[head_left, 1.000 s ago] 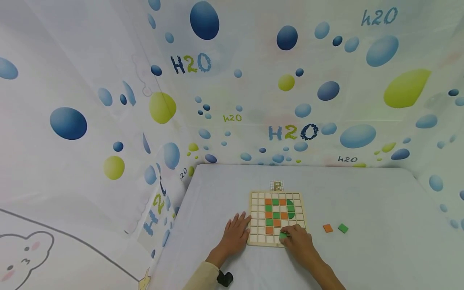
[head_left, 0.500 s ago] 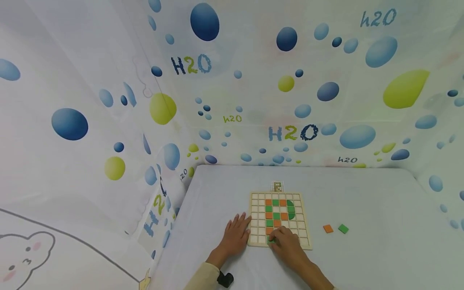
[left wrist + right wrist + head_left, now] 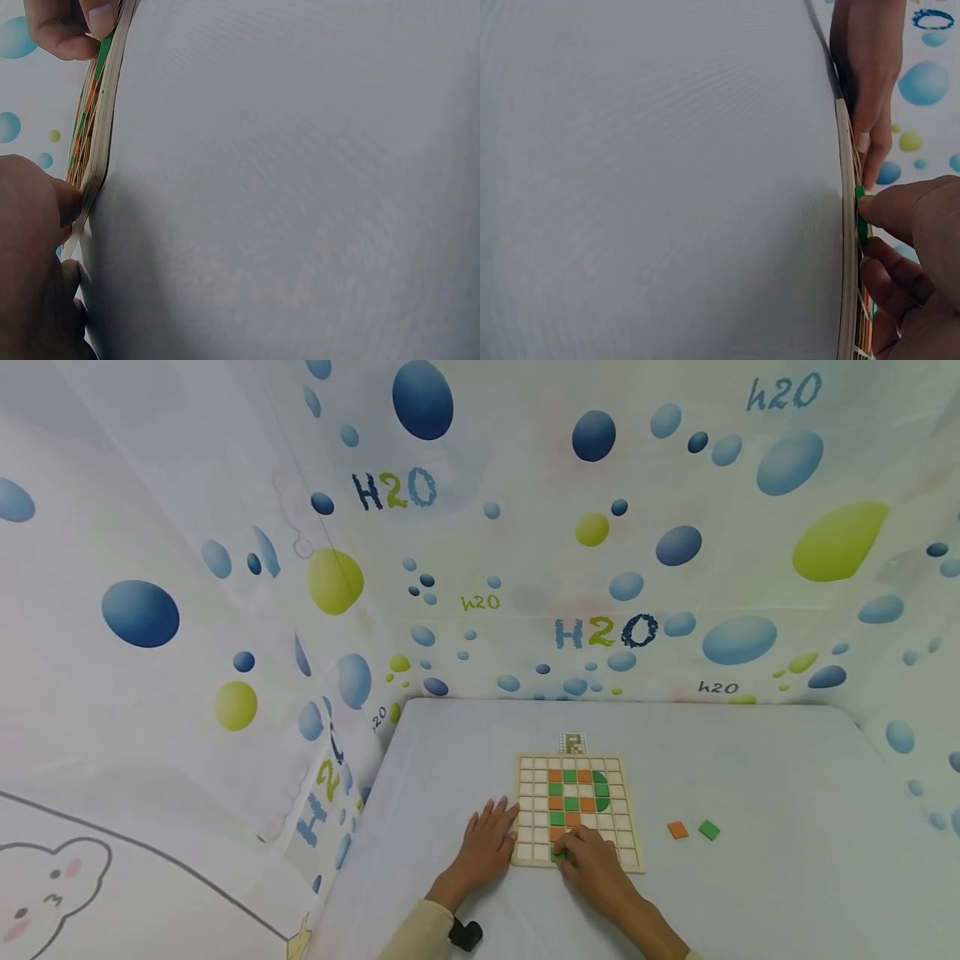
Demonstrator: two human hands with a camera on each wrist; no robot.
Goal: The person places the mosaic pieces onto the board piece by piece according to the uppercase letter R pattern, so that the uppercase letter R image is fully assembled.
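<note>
A wooden grid board (image 3: 535,852) lies on the table, with orange and green tiles (image 3: 572,818) set in its cells. My right hand (image 3: 592,864) is over the board's near edge and pinches a green square tile (image 3: 861,214) between thumb and fingertips. That tile sits at the bottom row, below an orange one, and is partly covered by the fingers. My left hand (image 3: 486,846) rests against the board's left side with its fingers extended. In the left wrist view, the left thumb (image 3: 69,202) touches the board's edge.
A loose orange tile (image 3: 678,830) and a loose green tile (image 3: 708,830) lie on the white tablecloth, right of the board. Behind it is a small printed pattern card (image 3: 573,742). A black object (image 3: 466,935) is at the left wrist.
My right hand has moved left across the board's near side with the green tile, to the bottom row, and has stayed there over the last half second. The left hand has held its place.
</note>
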